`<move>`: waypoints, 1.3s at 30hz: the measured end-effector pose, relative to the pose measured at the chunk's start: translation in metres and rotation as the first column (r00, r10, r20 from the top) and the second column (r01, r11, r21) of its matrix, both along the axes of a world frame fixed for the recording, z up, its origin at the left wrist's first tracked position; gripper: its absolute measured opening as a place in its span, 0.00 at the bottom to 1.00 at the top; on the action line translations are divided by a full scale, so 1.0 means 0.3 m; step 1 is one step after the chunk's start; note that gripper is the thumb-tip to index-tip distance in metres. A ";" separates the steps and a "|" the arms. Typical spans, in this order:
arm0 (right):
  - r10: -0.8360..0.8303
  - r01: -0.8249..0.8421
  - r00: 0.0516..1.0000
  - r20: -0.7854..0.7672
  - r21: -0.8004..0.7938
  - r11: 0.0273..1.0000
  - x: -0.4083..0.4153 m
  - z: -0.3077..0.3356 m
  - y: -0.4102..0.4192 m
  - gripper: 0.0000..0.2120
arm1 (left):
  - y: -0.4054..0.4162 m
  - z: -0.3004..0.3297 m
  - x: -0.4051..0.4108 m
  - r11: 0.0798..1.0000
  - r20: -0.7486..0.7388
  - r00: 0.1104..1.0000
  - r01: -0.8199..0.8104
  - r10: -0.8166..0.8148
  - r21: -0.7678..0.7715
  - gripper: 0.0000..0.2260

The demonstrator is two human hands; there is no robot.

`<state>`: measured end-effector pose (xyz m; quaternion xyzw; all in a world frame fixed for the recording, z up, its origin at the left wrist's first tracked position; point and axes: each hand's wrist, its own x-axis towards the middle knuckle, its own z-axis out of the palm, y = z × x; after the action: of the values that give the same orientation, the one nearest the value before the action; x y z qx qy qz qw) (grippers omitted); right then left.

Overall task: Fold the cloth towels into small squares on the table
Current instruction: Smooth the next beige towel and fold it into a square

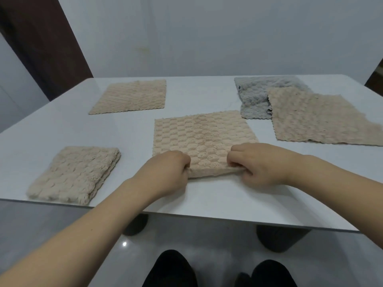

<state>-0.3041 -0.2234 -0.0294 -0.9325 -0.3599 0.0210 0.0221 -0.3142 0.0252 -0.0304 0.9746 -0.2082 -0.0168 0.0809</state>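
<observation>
Centre towel: a beige towel (204, 137) lies flat in the middle of the tabletop (207, 195), towards the near edge; its long axis runs roughly parallel to that edge, turned slightly so its right end sits further from the edge.
Near edge of centre towel: lifted off the tabletop and bunched between the two hands.
Left hand (165, 172): fingers curled, pinching the left part of the towel's near edge.
Right hand (259, 164): fingers curled, pinching the right part of the same edge, thumb under the fabric.
Folded towel (76, 172): a thick beige square stack at the near left corner of the tabletop, turned at an angle to the near edge.
Flat beige towel (132, 96): spread single-layer near the far left of the tabletop.
Grey towel (255, 96): rumpled, by the far right corner.
Right beige towel (317, 119): spread flat along the right edge, overlapping the grey towel's right side.
Below the tabletop: dark shoes (172, 270) on a glossy floor.
</observation>
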 end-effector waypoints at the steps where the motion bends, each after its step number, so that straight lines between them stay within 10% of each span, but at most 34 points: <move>1: -0.057 0.057 0.998 -0.018 -0.007 0.998 0.000 0.007 -0.005 0.05 | 0.006 0.000 -0.001 0.999 -0.040 0.999 -0.031 0.030 -0.029 0.10; 6: -0.378 0.476 0.860 -0.344 0.271 0.837 0.040 0.044 -0.118 0.06 | 0.037 0.000 0.006 0.989 -0.163 0.984 -0.088 0.069 -0.115 0.07; 11: -0.281 0.654 0.745 -0.605 0.577 0.489 0.115 0.055 -0.173 0.11 | 0.069 0.019 0.107 0.978 0.045 0.985 -0.162 0.169 -0.135 0.09; 21: -0.527 0.745 0.657 -0.539 0.571 0.345 0.402 0.029 0.002 0.13 | 0.089 -0.017 0.426 0.862 0.099 0.867 -0.461 0.488 -0.211 0.11; 28: -0.760 0.737 0.638 -0.126 0.387 0.555 0.561 -0.097 0.046 0.11 | 0.063 -0.133 0.521 0.834 0.209 0.809 -0.522 0.550 -0.178 0.12; 39: -0.634 0.594 0.719 0.283 0.224 0.773 0.615 -0.085 0.068 0.12 | 0.075 -0.098 0.554 0.827 0.159 0.864 -0.381 0.477 -0.413 0.08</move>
<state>-0.1197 -0.2029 -0.0548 -0.9846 -0.0288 -0.1712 0.0196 -0.1479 0.0476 -0.0597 0.9573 0.0099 0.1667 0.2361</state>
